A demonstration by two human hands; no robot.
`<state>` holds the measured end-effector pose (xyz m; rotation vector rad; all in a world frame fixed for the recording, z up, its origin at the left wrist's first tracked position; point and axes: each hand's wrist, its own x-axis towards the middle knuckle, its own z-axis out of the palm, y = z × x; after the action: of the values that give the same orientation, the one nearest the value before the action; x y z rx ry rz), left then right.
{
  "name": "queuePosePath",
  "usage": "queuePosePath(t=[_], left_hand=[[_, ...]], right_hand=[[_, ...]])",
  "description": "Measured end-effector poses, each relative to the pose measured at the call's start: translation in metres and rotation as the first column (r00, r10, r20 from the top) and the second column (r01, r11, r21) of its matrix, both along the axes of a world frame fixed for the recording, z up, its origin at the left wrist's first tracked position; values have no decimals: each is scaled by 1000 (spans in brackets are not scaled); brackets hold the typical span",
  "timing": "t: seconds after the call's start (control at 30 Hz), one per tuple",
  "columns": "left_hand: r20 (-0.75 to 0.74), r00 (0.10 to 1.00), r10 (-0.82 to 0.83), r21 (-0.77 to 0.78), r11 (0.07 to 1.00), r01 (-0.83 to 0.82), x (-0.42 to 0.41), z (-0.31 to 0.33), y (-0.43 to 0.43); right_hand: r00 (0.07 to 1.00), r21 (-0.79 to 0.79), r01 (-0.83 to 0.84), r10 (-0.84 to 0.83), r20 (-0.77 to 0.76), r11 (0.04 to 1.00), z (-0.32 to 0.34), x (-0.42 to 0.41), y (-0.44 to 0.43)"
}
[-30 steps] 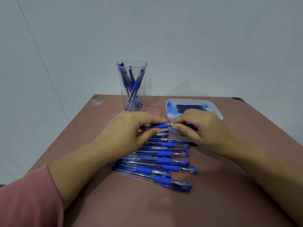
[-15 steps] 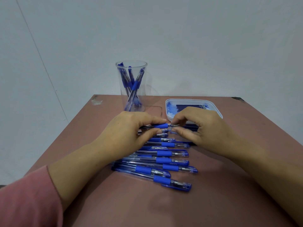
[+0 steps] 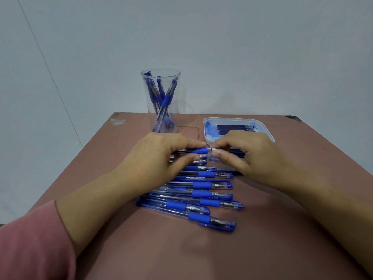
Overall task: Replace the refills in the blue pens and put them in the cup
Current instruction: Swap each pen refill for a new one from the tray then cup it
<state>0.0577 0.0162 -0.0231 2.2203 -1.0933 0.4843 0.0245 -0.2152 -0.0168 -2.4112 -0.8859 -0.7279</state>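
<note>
My left hand grips a blue pen by its barrel and blue grip, held level above the table. My right hand pinches the metal tip end of the same pen with thumb and forefinger. Under and in front of both hands lies a row of several blue pens with clear barrels, caps to the right. A clear plastic cup stands at the back with several blue pens upright in it. A white tray at the back right holds several dark refills.
The brown table ends at a pale wall behind the cup and tray. Its left edge runs diagonally past my pink sleeve. A chipped patch marks the far left corner.
My right fingers have shifted slightly on the pen's tip, as if turning it. The left hand and the pens on the table have stayed in place.
</note>
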Motion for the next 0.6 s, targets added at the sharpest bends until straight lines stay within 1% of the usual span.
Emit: queuePosePath(t=[0.07,0.17,0.27,0.4,0.47,0.6], left_hand=[[-3,1000,-5,-7,1000,5,0,0,0],[-12,1000,-5,-22,1000,4,-2,0,-1],[-15,1000,-2,-38,999,1,-3,0,-2],[-36,999,6,-22,1000,-7,-3,0,-2],[-23,999,27,-10,1000,-27,-1,1,-1],[-10,998,64,-19,998,-64,2,2,1]], right_hand=[[1000,34,-9,9,11,999,1,-1,0],[997,-2,-7,7,79,1000,2,-1,0],[997,-6,0,1,73,1000,3,-2,1],[1000,-3,-4,4,0,1000,4,0,-2],[998,-7,35,-35,-48,999,10,0,-12],[974,-147,168,-187,-130,975,28,-11,-40]])
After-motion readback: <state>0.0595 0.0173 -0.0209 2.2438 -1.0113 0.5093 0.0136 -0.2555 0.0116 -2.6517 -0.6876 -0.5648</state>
